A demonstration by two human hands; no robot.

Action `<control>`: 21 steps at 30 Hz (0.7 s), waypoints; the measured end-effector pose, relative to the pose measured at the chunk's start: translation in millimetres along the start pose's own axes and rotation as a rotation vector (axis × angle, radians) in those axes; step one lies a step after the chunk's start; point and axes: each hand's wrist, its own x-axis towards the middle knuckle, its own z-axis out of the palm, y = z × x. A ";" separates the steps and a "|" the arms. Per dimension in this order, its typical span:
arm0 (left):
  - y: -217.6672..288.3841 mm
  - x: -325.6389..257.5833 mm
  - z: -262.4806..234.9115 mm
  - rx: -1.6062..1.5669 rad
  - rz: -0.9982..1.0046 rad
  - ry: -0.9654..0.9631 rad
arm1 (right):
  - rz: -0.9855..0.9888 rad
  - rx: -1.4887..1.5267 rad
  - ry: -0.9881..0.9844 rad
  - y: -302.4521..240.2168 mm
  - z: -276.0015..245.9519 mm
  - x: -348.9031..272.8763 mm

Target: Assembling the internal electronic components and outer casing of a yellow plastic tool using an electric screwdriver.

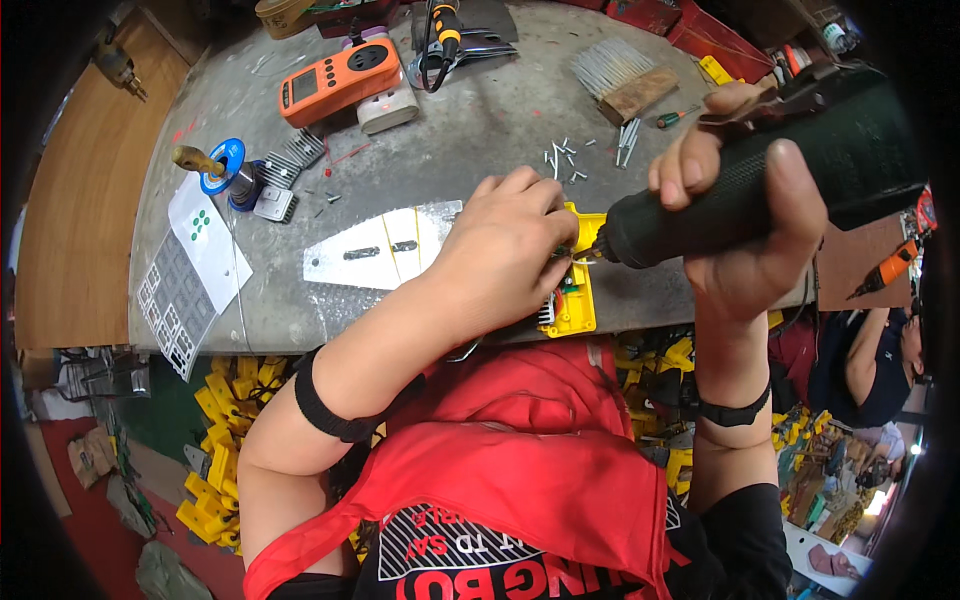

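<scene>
A dark power screwdriver (680,190) lies level in my right hand (745,200), fingers closed round its body and the thumb lifted. Its bit points left, at an open yellow plastic housing (572,318) near the table's front edge. Small parts, including a green piece and a red wire, show inside the housing. My left hand (505,240) rests over the housing's left side, fingers curled down on it and hiding much of its inside. Whether the bit touches a screw cannot be made out. Just left of that hand lies a pale tapered plate (345,262) with dark slots.
Loose screws (565,155) lie beyond the housing. Farther back stand a wooden block (640,95) with long pins and an orange meter (340,80). A blue solder spool (225,165) and printed sheets (180,290) lie left. Yellow housings (215,450) pile below; another person (870,365) is at right.
</scene>
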 end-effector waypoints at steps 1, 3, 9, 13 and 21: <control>1.1 2.5 0.0 0.001 0.002 -0.004 | 0.007 -0.003 0.007 2.2 -0.2 0.4; 3.1 7.1 -0.4 0.084 -0.023 -0.048 | -0.012 -0.079 -0.018 4.3 -1.5 -0.3; -4.5 15.5 3.9 0.070 -0.011 -0.106 | -0.065 -0.049 0.001 2.7 -3.8 -0.7; -9.4 8.6 1.3 -0.011 -0.057 -0.019 | -0.010 0.091 0.033 11.7 -1.2 -0.7; -8.4 4.0 8.7 -0.095 -0.159 0.059 | 0.065 -0.258 0.048 8.2 16.1 -4.5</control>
